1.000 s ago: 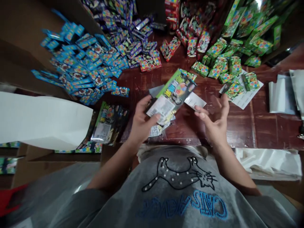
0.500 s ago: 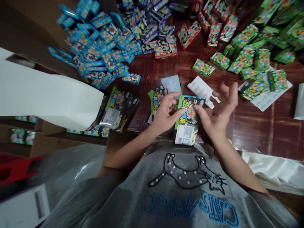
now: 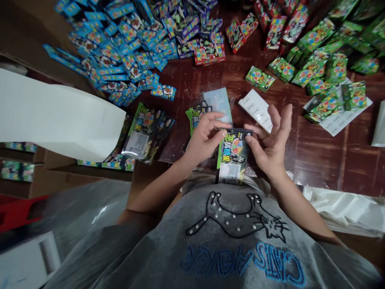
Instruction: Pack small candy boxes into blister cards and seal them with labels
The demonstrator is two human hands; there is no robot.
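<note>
A black and green candy packet (image 3: 233,154) hangs upright in front of my shirt, its printed face towards me and a white label on its lower part. My left hand (image 3: 204,136) pinches its top left corner between thumb and fingers. At the top right corner my right hand (image 3: 269,142) grips it with thumb and index finger, the other fingers raised. Just behind my left hand lie more of these packets (image 3: 195,118), partly covered by the hand, and a pale blue card (image 3: 219,105). Beyond my right hand is a white sheet of printed stickers (image 3: 255,108).
A stack of filled packets (image 3: 144,132) lies to the left, beside a curved white sheet (image 3: 60,120). Heaps of small blue boxes (image 3: 126,52), purple boxes (image 3: 189,26), red boxes (image 3: 275,32) and green boxes (image 3: 319,68) cover the table's far side. Cardboard boxes (image 3: 57,178) stand at lower left.
Both hands have shifted to the packet's top corners. The blue edge that showed at the packet's top is now out of sight, with a dark top edge there. The view has moved slightly.
</note>
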